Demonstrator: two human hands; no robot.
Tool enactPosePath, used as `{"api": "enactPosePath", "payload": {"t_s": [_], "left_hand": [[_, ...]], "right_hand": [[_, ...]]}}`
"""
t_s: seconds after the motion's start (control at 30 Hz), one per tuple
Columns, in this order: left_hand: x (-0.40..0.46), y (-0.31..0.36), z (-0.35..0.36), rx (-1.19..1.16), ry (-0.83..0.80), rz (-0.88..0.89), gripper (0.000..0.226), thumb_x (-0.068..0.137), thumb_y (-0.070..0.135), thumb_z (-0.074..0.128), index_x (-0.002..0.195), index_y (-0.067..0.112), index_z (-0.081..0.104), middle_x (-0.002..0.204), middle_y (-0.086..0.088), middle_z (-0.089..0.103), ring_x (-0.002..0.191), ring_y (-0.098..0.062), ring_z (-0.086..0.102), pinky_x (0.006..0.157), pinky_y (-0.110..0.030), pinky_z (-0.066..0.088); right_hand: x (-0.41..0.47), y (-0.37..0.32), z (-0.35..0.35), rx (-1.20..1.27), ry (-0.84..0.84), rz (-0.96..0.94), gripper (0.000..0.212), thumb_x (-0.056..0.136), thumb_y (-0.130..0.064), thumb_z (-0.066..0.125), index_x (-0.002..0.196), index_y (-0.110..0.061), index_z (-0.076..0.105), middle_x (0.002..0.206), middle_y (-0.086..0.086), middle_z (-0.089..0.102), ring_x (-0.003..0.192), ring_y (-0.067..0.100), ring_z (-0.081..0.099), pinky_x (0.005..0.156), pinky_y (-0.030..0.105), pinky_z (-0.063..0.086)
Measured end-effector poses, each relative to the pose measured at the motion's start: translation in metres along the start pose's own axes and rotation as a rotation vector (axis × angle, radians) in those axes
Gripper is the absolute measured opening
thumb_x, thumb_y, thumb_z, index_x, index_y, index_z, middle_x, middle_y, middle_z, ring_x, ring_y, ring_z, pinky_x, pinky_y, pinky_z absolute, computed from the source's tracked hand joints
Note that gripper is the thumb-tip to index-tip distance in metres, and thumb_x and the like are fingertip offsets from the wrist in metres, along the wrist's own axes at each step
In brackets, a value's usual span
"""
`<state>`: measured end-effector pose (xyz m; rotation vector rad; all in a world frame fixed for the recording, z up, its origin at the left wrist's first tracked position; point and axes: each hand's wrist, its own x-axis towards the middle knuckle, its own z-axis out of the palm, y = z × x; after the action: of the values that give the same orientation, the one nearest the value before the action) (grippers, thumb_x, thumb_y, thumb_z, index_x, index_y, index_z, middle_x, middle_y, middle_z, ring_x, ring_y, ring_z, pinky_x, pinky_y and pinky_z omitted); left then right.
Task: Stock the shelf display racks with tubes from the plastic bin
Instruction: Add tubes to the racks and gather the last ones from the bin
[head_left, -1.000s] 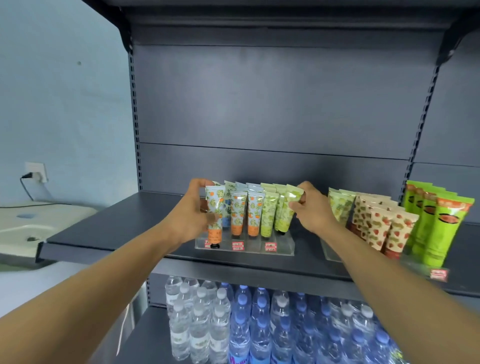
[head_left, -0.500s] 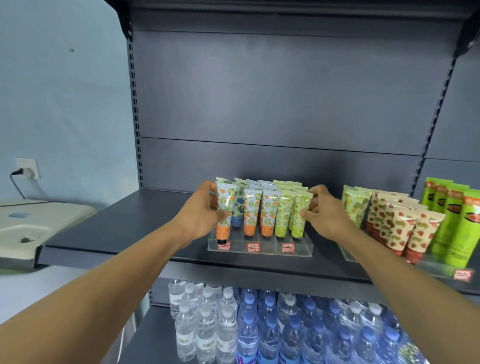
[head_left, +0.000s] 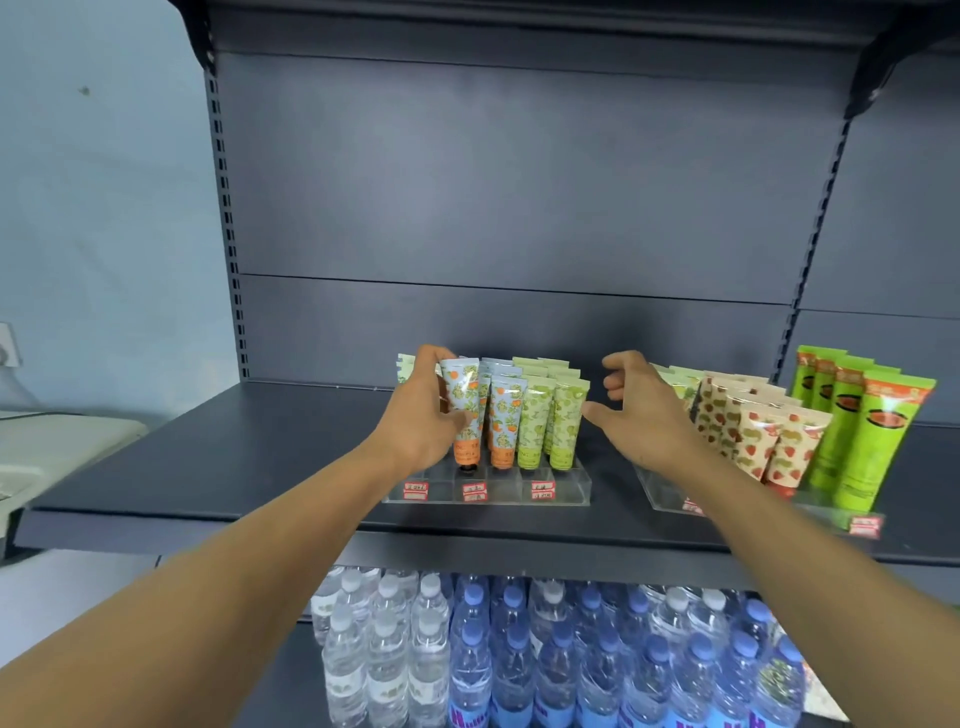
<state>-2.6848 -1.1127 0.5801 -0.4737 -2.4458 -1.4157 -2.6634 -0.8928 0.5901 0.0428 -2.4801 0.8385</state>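
Tubes (head_left: 506, 415) with orange and green prints stand upright in rows in a clear acrylic display rack (head_left: 563, 491) at the middle of the frame, on the dark grey shelf (head_left: 234, 457). The left hand (head_left: 423, 423) grips the front tube with the orange bottom (head_left: 464, 410) at the left side of this rack; the thumb lies on its front and the fingers curl over its top. The right hand (head_left: 641, 410) is just right of the rack, with fingers loosely bent and spread, holding nothing and apart from the green tubes (head_left: 566, 421). At the right of the frame a second clear rack (head_left: 662, 493) carries strawberry-print tubes (head_left: 779, 441) and taller bright green tubes (head_left: 872, 431). Red price labels (head_left: 474, 491) sit on the front of the middle rack. In the lower part of the frame, water bottles (head_left: 519, 654) with white and blue caps stand on the shelf below.
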Motion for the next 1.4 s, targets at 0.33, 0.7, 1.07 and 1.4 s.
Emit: {"api": "enactPosePath", "payload": {"t_s": [0.33, 0.7, 1.07, 1.4], "left_hand": [[-0.008, -0.013, 0.016, 0.16, -0.076, 0.017, 0.048, 0.087, -0.002, 0.057, 0.119, 0.022, 0.03, 0.108, -0.006, 0.062, 0.092, -0.023, 0.062, 0.079, -0.037, 0.055], [-0.013, -0.006, 0.018, 0.295, -0.035, 0.01, 0.063, 0.085, -0.005, 0.058, 0.132, 0.025, 0.028, 0.078, 0.008, 0.05, 0.07, -0.011, 0.053, 0.063, -0.026, 0.048], [-0.054, 0.022, 0.016, 0.411, 0.178, -0.013, 0.047, 0.086, 0.017, 0.061, 0.128, 0.014, 0.04, 0.126, -0.012, 0.046, 0.101, -0.03, 0.055, 0.09, -0.046, 0.048], [-0.169, -0.008, 0.094, 0.364, -0.133, -0.14, 0.013, 0.086, 0.017, 0.058, 0.099, 0.016, 0.058, 0.084, 0.001, 0.06, 0.087, -0.027, 0.059, 0.082, -0.037, 0.05]], "right_hand": [[-0.015, 0.016, 0.004, 0.017, -0.03, 0.035, 0.056, 0.088, -0.019, 0.064, 0.136, -0.012, 0.036, 0.13, 0.007, 0.049, 0.116, 0.017, 0.05, 0.088, 0.02, 0.037], [-0.027, 0.022, 0.002, 0.025, -0.073, 0.03, 0.056, 0.088, -0.019, 0.063, 0.136, -0.013, 0.036, 0.132, 0.007, 0.047, 0.12, 0.017, 0.048, 0.09, 0.022, 0.038], [-0.074, 0.024, -0.016, -0.05, -0.162, -0.117, 0.048, 0.089, -0.019, 0.061, 0.133, -0.015, 0.041, 0.132, 0.006, 0.045, 0.119, 0.018, 0.047, 0.098, 0.026, 0.037], [-0.185, 0.074, 0.026, -0.006, -0.348, -0.106, 0.031, 0.088, -0.019, 0.06, 0.117, -0.013, 0.052, 0.114, 0.005, 0.055, 0.103, 0.022, 0.055, 0.089, 0.04, 0.047]]}}
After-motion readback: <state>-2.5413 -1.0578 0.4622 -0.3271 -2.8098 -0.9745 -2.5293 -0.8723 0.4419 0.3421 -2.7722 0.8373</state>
